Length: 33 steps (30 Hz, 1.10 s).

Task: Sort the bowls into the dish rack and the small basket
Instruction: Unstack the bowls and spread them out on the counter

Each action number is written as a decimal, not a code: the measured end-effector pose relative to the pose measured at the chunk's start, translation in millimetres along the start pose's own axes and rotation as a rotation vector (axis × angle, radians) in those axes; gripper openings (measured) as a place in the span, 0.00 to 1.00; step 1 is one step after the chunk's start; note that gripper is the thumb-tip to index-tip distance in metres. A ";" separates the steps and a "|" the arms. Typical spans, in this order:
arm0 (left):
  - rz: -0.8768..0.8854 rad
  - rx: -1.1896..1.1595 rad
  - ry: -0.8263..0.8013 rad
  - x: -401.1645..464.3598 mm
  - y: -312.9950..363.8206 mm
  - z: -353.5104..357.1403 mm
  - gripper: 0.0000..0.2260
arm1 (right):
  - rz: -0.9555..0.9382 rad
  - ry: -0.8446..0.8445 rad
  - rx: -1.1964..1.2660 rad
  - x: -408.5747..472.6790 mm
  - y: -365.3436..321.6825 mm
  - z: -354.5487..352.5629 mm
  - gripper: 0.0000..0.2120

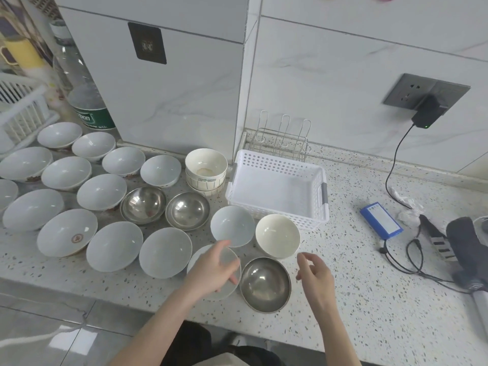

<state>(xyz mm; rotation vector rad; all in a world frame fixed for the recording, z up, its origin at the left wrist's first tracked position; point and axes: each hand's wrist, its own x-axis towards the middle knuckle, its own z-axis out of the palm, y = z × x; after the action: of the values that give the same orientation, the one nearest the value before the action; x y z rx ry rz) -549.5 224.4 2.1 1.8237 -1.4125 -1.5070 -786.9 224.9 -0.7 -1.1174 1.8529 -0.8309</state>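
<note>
Several white ceramic bowls (66,232) and steel bowls (144,204) stand upright across the speckled counter. My left hand (214,268) hovers over a small white bowl (229,260) at the counter's front, fingers relaxed, holding nothing. My right hand (315,274) floats open just right of a steel bowl (265,283) and in front of a cream bowl (277,235). The small white perforated basket (277,165) sits empty behind them. A wire dish rack (282,140) stands at the wall behind the basket. Two cream bowls (206,170) are stacked left of the basket.
A blue battery pack (381,220), black cables (412,260) and a dark folded cloth (466,249) lie on the right. A charger (427,113) is plugged into the wall socket. A large water bottle (84,96) and a white plastic rack (23,109) stand at the far left.
</note>
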 end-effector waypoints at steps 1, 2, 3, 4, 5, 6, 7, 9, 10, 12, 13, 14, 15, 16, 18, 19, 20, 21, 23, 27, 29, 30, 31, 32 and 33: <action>-0.004 -0.071 0.032 4.4 1.8 -10.8 0.25 | -0.015 0.000 0.011 3.0 -8.0 2.8 0.03; -0.008 -0.143 0.069 9.5 3.8 -21.9 0.22 | -0.031 -0.006 0.022 6.0 -16.3 6.7 0.03; -0.010 -0.200 0.108 15.7 6.1 -33.2 0.20 | -0.046 -0.016 0.030 9.2 -25.0 11.4 0.03; -0.012 -0.241 0.149 22.7 8.9 -44.7 0.19 | -0.061 -0.027 0.032 12.8 -33.1 17.3 0.03; -0.016 -0.270 0.190 30.9 11.7 -56.6 0.19 | -0.073 -0.038 0.028 16.3 -41.3 24.1 0.04; -0.025 -0.293 0.229 39.7 15.1 -68.9 0.18 | -0.086 -0.047 0.020 19.9 -49.6 31.6 0.04; -0.036 -0.306 0.264 49.5 18.7 -81.2 0.19 | -0.101 -0.055 0.013 23.6 -57.6 39.3 0.04; -0.053 -0.293 0.308 68.6 26.0 -105.9 0.21 | -0.130 -0.059 -0.007 30.9 -72.8 55.7 0.05; -0.063 -0.280 0.316 77.6 29.9 -117.9 0.24 | -0.141 -0.057 -0.036 33.7 -80.1 63.5 0.05; -0.094 -0.238 0.312 94.7 35.9 -138.7 0.31 | -0.152 -0.062 -0.076 36.4 -93.3 76.7 0.05; -0.112 -0.215 0.304 103.3 38.5 -147.3 0.32 | -0.149 -0.075 -0.067 37.4 -98.6 82.6 0.04; -0.127 -0.201 0.298 111.7 41.1 -154.9 0.33 | -0.138 -0.093 -0.044 38.6 -102.6 88.3 0.04; -0.136 -0.187 0.295 120.2 43.5 -161.6 0.32 | -0.123 -0.112 -0.018 39.8 -106.1 93.8 0.04; -0.138 -0.171 0.293 128.1 46.1 -167.0 0.32 | -0.107 -0.128 0.004 41.6 -109.3 99.0 0.05; -0.130 -0.138 0.270 142.2 49.2 -173.5 0.30 | -0.078 -0.143 0.030 46.1 -113.9 108.2 0.06; -0.125 -0.125 0.254 147.9 50.1 -175.1 0.27 | -0.067 -0.143 0.031 48.2 -115.9 112.1 0.07; -0.119 -0.111 0.242 152.3 50.6 -175.8 0.23 | -0.059 -0.141 0.028 50.0 -117.6 115.3 0.06; -0.108 -0.097 0.233 155.8 50.5 -176.3 0.19 | -0.051 -0.139 0.023 51.6 -119.3 118.2 0.06; -0.069 -0.078 0.221 161.8 49.8 -176.9 0.13 | -0.037 -0.130 0.020 54.5 -122.0 122.5 0.06; -0.029 -0.053 0.196 172.3 48.4 -182.6 0.12 | -0.013 -0.112 0.013 58.6 -126.4 132.9 0.07; -0.021 -0.041 0.184 176.3 48.1 -185.4 0.14 | -0.001 -0.104 0.017 59.1 -128.6 138.1 0.07; -0.015 -0.040 0.176 177.5 48.8 -185.8 0.14 | 0.000 -0.103 0.012 59.5 -129.7 139.4 0.06; -0.010 -0.044 0.168 177.2 50.5 -185.8 0.15 | -0.004 -0.103 0.000 60.5 -130.7 139.8 0.06; -0.007 -0.055 0.155 176.7 52.2 -186.0 0.16 | -0.009 -0.103 -0.020 62.2 -131.8 141.0 0.06; -0.005 -0.076 0.138 175.8 53.3 -187.3 0.16 | -0.013 -0.102 -0.047 63.8 -133.5 143.0 0.06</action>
<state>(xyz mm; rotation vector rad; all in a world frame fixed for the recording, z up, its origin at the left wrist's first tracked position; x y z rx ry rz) -421.0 -3.6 21.1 1.8481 -1.2706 -1.3886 -628.7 96.0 25.5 -1.1807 1.7906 -0.7273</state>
